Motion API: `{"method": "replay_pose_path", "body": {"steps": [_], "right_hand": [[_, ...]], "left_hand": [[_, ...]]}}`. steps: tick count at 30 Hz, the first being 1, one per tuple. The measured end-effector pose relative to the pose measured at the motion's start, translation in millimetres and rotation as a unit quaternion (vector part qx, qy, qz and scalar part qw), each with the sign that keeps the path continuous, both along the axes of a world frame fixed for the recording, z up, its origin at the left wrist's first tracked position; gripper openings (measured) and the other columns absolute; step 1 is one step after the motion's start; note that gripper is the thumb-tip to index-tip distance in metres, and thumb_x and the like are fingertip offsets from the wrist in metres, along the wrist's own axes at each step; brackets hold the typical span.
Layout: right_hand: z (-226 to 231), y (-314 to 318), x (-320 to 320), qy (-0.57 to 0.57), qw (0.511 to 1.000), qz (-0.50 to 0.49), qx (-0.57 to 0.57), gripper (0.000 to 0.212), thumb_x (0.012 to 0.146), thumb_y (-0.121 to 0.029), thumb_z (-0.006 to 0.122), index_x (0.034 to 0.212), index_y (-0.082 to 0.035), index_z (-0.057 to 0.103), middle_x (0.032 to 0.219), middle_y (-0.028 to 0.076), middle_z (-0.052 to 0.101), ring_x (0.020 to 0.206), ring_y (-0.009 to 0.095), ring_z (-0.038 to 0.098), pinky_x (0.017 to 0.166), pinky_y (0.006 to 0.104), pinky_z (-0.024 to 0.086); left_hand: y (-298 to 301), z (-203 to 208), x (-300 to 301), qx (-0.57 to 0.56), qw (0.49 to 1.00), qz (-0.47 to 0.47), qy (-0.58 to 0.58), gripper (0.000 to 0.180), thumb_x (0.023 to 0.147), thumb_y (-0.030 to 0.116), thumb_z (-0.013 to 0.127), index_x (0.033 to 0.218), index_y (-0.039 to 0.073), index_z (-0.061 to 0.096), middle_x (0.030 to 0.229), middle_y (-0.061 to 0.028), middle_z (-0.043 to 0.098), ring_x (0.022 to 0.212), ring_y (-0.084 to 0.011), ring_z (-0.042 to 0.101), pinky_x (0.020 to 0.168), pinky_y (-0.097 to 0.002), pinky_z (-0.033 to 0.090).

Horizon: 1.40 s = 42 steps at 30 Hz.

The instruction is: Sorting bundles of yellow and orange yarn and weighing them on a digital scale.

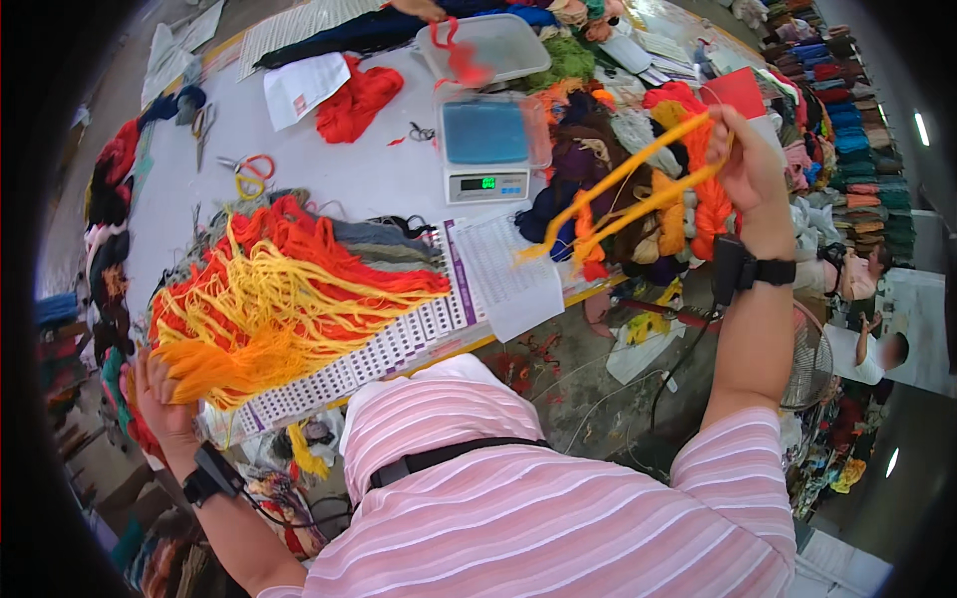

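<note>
My left hand grips the near end of a fanned bundle of orange, yellow and red yarn strands lying across a printed chart sheet at the table's front edge. Raised over the right side of the table, my right hand pinches a few long orange-yellow yarn strands, which hang in a loop down to the left above the yarn heap. Both wrists wear black straps with cables.
A digital scale with a blue pan stands mid-table, a clear plastic tub behind it. Red yarn, papers and scissors lie on the white table. A mixed yarn heap fills the right. Another person's hand reaches in at the back. Shelves of yarn stand far right.
</note>
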State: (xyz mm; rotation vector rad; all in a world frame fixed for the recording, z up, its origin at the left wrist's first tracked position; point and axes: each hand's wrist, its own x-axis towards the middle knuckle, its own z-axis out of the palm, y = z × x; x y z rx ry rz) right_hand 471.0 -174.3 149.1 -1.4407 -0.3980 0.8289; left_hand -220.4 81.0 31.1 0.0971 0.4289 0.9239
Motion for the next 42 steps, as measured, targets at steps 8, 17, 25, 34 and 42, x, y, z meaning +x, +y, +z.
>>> {"method": "replay_pose_path", "body": {"steps": [8, 17, 25, 34, 42], "right_hand": [[115.4, 89.1, -15.5, -0.119, 0.974, 0.037, 0.190, 0.017, 0.088, -0.015, 0.050, 0.091, 0.000, 0.056, 0.079, 0.006, 0.057, 0.071, 0.016, 0.056, 0.072, 0.0297, 0.048], [-53.5, 165.7, -3.2, -0.397, 0.917, -0.035, 0.029, 0.018, 0.085, -0.019, 0.053, 0.094, -0.006, 0.062, 0.086, 0.005, 0.059, 0.075, 0.017, 0.055, 0.069, 0.0314, 0.044], [-336.8, 89.2, -40.8, 0.360, 0.914, -0.145, -0.120, 0.015, 0.087, -0.011, 0.050, 0.094, 0.002, 0.053, 0.080, 0.011, 0.060, 0.063, 0.018, 0.059, 0.057, 0.0223, 0.052], [-360.5, 48.2, -58.9, 0.332, 0.905, -0.179, -0.194, 0.020, 0.084, -0.019, 0.051, 0.097, -0.003, 0.050, 0.089, 0.007, 0.055, 0.087, 0.021, 0.055, 0.080, 0.0340, 0.043], [-357.7, 68.5, -47.0, 0.268, 0.927, -0.169, -0.201, 0.032, 0.083, -0.017, 0.053, 0.113, -0.007, 0.048, 0.097, 0.004, 0.052, 0.092, 0.020, 0.050, 0.088, 0.0353, 0.037]], "left_hand": [[-50.8, -6.9, 151.1, -0.046, 0.960, -0.126, 0.246, 0.023, 0.095, 0.023, 0.038, 0.105, 0.005, 0.049, 0.068, 0.0025, 0.035, 0.049, -0.0040, 0.033, 0.038, -0.0161, 0.026], [-71.9, -22.2, 178.9, -0.084, 0.938, -0.186, 0.282, 0.021, 0.093, 0.025, 0.041, 0.102, 0.008, 0.050, 0.068, 0.0022, 0.038, 0.050, -0.0050, 0.034, 0.040, -0.0172, 0.028], [-67.4, -12.4, 182.4, -0.120, 0.942, -0.141, 0.280, 0.019, 0.093, 0.023, 0.043, 0.102, 0.008, 0.050, 0.068, 0.0019, 0.038, 0.049, -0.0052, 0.034, 0.040, -0.0173, 0.027], [-64.6, -10.1, 200.8, -0.102, 0.938, -0.165, 0.288, 0.022, 0.093, 0.024, 0.041, 0.106, 0.008, 0.049, 0.074, -0.0007, 0.043, 0.056, -0.0084, 0.039, 0.046, -0.0195, 0.033], [-69.8, 3.3, 234.0, -0.009, 0.927, -0.217, 0.305, 0.027, 0.094, 0.025, 0.037, 0.106, 0.005, 0.051, 0.087, -0.0063, 0.052, 0.073, -0.0156, 0.052, 0.060, -0.0261, 0.045]]}}
